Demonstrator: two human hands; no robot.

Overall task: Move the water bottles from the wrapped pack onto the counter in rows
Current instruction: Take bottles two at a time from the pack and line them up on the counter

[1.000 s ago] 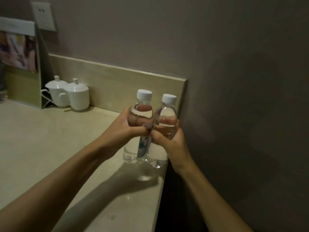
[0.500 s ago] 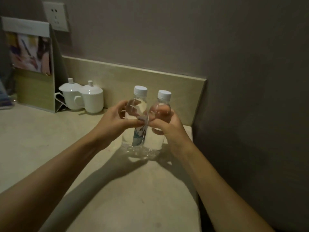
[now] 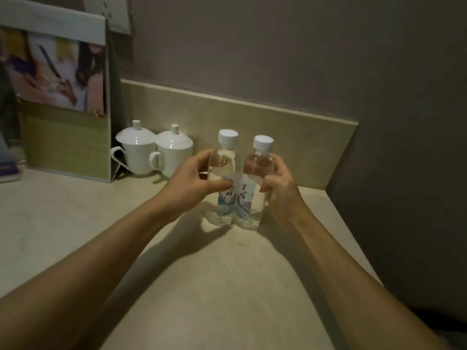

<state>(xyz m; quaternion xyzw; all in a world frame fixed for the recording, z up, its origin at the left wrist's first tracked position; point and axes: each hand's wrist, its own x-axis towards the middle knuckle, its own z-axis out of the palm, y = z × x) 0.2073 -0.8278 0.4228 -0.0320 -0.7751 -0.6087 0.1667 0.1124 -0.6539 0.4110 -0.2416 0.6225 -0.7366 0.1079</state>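
Standing side by side and touching, two water bottles sit upright on the pale surface near its back right corner. The left bottle and the right bottle both carry white caps and blue-patterned labels, and both are full of clear water. The left hand wraps the left bottle from its outer side, thumb pressed across the front just above the label. The right hand grips the right bottle from its outer side, fingers curled behind it. Each hand is closed on its own bottle, bases down on the surface. Over to the left, two white lidded cups stand against the low backsplash, close to the bottles but apart from them. Further left, a standing card holder shows a blurred picture, too soft to read.
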